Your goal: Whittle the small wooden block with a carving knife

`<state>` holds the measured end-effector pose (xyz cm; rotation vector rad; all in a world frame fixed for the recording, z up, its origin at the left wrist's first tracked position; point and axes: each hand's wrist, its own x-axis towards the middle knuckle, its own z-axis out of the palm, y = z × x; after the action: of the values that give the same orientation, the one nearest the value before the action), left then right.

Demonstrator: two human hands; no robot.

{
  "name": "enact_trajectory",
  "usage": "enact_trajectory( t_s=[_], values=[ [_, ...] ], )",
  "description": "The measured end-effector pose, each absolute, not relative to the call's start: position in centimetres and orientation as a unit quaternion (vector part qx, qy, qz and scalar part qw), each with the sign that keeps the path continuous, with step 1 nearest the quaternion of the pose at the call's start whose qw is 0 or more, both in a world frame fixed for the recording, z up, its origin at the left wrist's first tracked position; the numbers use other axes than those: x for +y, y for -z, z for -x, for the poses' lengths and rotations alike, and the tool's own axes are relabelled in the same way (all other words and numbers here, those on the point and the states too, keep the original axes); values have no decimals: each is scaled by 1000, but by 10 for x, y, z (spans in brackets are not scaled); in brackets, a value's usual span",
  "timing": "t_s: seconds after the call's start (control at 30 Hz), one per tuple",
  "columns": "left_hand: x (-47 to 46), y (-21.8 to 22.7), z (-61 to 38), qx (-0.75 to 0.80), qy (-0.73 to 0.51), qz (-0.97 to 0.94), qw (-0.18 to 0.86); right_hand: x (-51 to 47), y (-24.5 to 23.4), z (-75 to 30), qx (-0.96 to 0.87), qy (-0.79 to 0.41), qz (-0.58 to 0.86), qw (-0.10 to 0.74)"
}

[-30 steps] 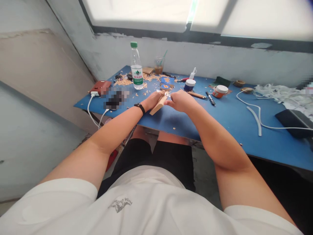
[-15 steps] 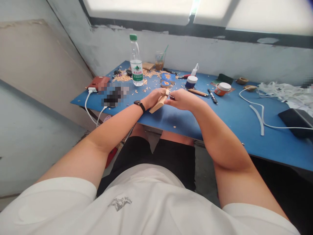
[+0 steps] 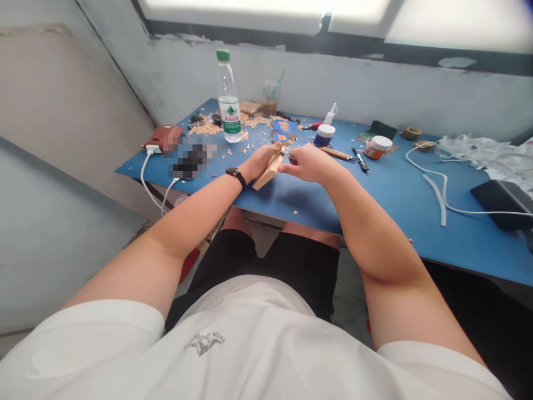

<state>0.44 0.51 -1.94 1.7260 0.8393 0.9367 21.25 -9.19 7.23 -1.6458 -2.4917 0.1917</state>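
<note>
The left hand (image 3: 259,161) is wrapped around a pale wooden piece (image 3: 268,169), a slim tan block tilted from 7 o'clock up to 1 o'clock, its upper end narrowed and rounded, held just above the blue table (image 3: 375,194). At its 3 o'clock side the right hand (image 3: 306,162) is closed on a small carving knife (image 3: 288,153), whose tip meets the block's top. Wood shavings (image 3: 250,125) lie at 11 o'clock beside a water bottle (image 3: 227,100); 2 lidded jars stand at 2 o'clock.
</note>
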Motion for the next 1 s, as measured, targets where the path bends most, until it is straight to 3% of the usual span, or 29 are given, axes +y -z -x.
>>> enact_trajectory(
  t_s=[0.27,0.6,1.0],
  values=[
    [-13,9,-5,315,-338,-757,462,-110,-100,-224,-835,-113,538,-29],
    [-4,14,-1,325,-366,-736,469,-93,-76,-216,-817,-4,576,4],
    [-4,14,-5,339,-378,-713,485,-114,-98,-213,-854,-90,512,-15]
  ],
)
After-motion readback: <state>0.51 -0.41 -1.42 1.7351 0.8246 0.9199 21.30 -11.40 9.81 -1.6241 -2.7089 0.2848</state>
